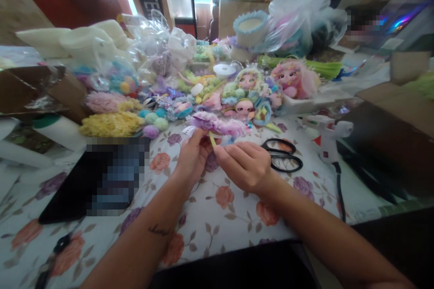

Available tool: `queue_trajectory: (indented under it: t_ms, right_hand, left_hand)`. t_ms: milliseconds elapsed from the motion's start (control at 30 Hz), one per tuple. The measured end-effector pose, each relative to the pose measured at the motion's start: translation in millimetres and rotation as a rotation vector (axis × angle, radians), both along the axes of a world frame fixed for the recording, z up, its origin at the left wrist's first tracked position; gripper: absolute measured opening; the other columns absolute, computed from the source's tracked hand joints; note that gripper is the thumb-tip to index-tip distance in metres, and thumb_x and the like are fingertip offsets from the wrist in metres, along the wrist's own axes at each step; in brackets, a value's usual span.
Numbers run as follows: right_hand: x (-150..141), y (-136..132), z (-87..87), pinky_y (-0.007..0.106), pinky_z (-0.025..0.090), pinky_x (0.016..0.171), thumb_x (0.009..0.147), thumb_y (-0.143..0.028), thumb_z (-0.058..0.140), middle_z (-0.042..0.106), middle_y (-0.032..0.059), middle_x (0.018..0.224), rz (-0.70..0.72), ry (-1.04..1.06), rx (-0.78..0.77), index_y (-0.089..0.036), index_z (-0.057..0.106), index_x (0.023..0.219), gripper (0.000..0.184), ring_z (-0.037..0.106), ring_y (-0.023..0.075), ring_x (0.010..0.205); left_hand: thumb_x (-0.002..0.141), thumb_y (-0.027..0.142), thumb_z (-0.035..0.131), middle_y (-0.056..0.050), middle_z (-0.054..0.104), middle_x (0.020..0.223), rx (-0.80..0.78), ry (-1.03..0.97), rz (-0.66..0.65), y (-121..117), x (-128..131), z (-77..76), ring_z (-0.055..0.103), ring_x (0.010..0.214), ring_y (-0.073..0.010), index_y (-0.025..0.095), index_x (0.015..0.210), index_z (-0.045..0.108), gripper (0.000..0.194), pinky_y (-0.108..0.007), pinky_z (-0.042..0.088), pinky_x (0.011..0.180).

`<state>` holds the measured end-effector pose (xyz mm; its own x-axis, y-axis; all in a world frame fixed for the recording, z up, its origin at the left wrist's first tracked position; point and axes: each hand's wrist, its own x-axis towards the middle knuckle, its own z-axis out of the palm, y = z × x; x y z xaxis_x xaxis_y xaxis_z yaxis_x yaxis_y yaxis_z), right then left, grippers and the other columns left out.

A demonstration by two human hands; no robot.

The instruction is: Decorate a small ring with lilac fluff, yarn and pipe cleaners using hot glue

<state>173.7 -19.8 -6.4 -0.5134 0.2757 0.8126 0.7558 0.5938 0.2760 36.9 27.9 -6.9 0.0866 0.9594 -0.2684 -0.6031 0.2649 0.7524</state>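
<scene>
Above the table's middle, my left hand (pixel 194 156) is closed on a fluffy lilac-and-pink doll piece (pixel 224 125), its far side turned away from me. A thin yellow strip (pixel 212 140) stands up from its near edge. The lower end of that strip is pinched between the thumb and fingers of my right hand (pixel 246 165). Just right of this hand lie black-handled scissors (pixel 286 162), their blades mostly hidden behind it.
Doll heads (pixel 247 80), pompoms (pixel 159 123) and yellow yarn (pixel 110 124) crowd the back. A dark tablet (pixel 68 189) lies left on the flowered cloth (pixel 210 216). At right stand a white glue gun (pixel 327 137) with a black cord and a cardboard box (pixel 396 122).
</scene>
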Motion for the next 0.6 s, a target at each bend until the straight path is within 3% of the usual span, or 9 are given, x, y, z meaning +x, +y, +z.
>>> queue_trajectory:
  t_ms: [167, 233, 333, 400, 533, 600]
  right_hand:
    - [6, -1, 1.0, 0.03, 0.05, 0.062, 0.096, -0.021, 0.055, 0.071, -0.0002, 0.073, -0.038, 0.142, -0.213, -0.026, 0.068, 0.096, 0.014, 0.064, 0.0146, 0.065]
    - [10, -4, 0.7, 0.031, 0.053, 0.065, 0.093, -0.024, 0.059, 0.074, 0.0011, 0.078, -0.013, 0.235, -0.221, -0.027, 0.067, 0.103, 0.013, 0.067, 0.0162, 0.067]
    - [13, -8, -1.0, 0.031, 0.056, 0.065, 0.089, -0.025, 0.063, 0.076, 0.0024, 0.088, 0.053, 0.377, -0.198, -0.027, 0.06, 0.122, 0.033, 0.069, 0.017, 0.069]
    - [18, -8, -1.8, 0.032, 0.057, 0.064, 0.091, -0.024, 0.06, 0.075, 0.0021, 0.088, 0.075, 0.533, -0.231, -0.026, 0.058, 0.126, 0.035, 0.069, 0.0165, 0.068]
    - [45, -7, 6.0, 0.034, 0.057, 0.065, 0.095, -0.03, 0.056, 0.071, 0.0032, 0.085, -0.121, 0.944, -0.195, -0.024, 0.064, 0.11, 0.018, 0.068, 0.0176, 0.069]
    - [65, -12, 14.8, 0.034, 0.056, 0.064, 0.094, -0.036, 0.058, 0.07, 0.0052, 0.088, -0.204, 1.033, -0.227, -0.023, 0.066, 0.109, 0.021, 0.069, 0.0197, 0.074]
  left_hand:
    - [0.076, 0.014, 0.064, 0.001, 0.064, 0.067, -0.004, -0.065, -0.003, 3, -3, 2.6, 0.061, 0.06, -0.0093, 0.015, 0.073, 0.06, 0.005, -0.019, 0.054, 0.063]
    - [0.078, 0.011, 0.062, 0.001, 0.064, 0.07, -0.007, -0.11, 0.008, 5, -4, 2.9, 0.061, 0.061, -0.009, 0.015, 0.075, 0.061, 0.005, -0.019, 0.056, 0.065]
    - [0.08, 0.009, 0.06, 0.0, 0.064, 0.073, -0.049, -0.144, 0.036, 7, -5, 2.9, 0.062, 0.064, -0.0091, 0.015, 0.077, 0.063, 0.007, -0.019, 0.058, 0.065]
    - [0.083, 0.011, 0.059, -0.002, 0.065, 0.079, -0.067, -0.149, 0.03, 8, -6, 3.3, 0.064, 0.068, -0.0102, 0.015, 0.08, 0.063, 0.006, -0.018, 0.059, 0.065]
    - [0.087, 0.015, 0.056, -0.005, 0.066, 0.083, -0.123, -0.187, 0.015, 9, -10, 8.4, 0.067, 0.075, -0.0118, 0.015, 0.086, 0.061, 0.005, -0.016, 0.06, 0.066]
    - [0.091, 0.017, 0.053, -0.006, 0.065, 0.082, -0.17, -0.238, 0.022, 9, -12, 13.0, 0.066, 0.072, -0.0104, 0.015, 0.086, 0.058, 0.008, -0.015, 0.059, 0.064]
